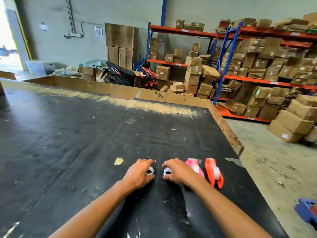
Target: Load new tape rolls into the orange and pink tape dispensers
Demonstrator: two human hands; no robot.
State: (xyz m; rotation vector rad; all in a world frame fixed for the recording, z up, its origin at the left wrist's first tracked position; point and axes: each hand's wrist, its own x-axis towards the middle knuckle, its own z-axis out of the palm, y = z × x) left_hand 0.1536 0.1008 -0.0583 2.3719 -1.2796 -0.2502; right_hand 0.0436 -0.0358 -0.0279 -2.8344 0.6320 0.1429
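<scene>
Two small white tape rolls lie on the black table (pixel 85 143) near its front right. My left hand (pixel 139 174) curls over the left tape roll (pixel 151 171), fingers and thumb on its sides. My right hand (pixel 178 170) grips the right tape roll (pixel 167 172) the same way. Just right of my right hand lies the pink tape dispenser (pixel 195 166), partly hidden by my knuckles, with a tape roll in it. The orange tape dispenser (pixel 213 172) lies beside it, farther right, also with a clear roll seated inside.
The table's right edge (pixel 228 131) has a wooden rim with concrete floor beyond it. Cardboard boxes fill racks (pixel 257 79) at the right and back. Two scooters (pixel 120 74) stand behind the table. A blue object (pixel 307 212) sits on the floor at the lower right.
</scene>
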